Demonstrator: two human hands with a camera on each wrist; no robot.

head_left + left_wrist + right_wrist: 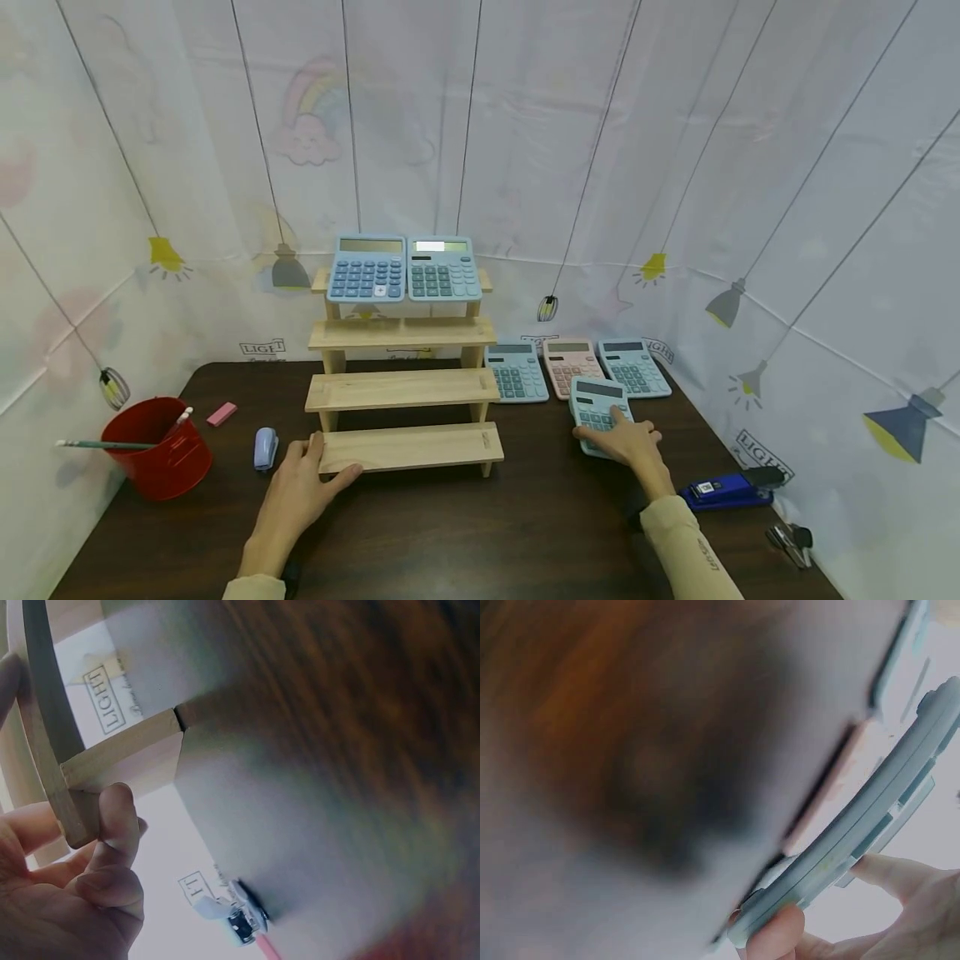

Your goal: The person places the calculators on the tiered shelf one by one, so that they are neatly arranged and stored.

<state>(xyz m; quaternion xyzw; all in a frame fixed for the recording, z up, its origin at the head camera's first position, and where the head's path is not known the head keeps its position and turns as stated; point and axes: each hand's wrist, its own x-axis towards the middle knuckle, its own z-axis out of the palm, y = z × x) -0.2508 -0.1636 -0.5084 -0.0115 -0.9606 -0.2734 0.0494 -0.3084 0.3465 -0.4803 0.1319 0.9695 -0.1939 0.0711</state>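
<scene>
My left hand (294,492) grips the left end of the lowest step of a wooden stepped shelf (405,446). In the left wrist view, fingers (116,825) curl around the plank's end beside a leg. My right hand (628,443) holds a light blue calculator (597,406), which looks raised and tilted in the right wrist view, with one digit on its keys and others at its edge. Two blue calculators, a left one (366,271) and a right one (444,271), lean side by side on the shelf's top step.
Behind the held calculator lie a blue calculator (516,375), a pink one (572,367) and another blue one (634,371). Left stand a red bucket (168,471) with pencils, a pink eraser (222,414) and a small blue stapler (266,448). A dark blue stapler (727,492) and metal clippers (791,543) lie right.
</scene>
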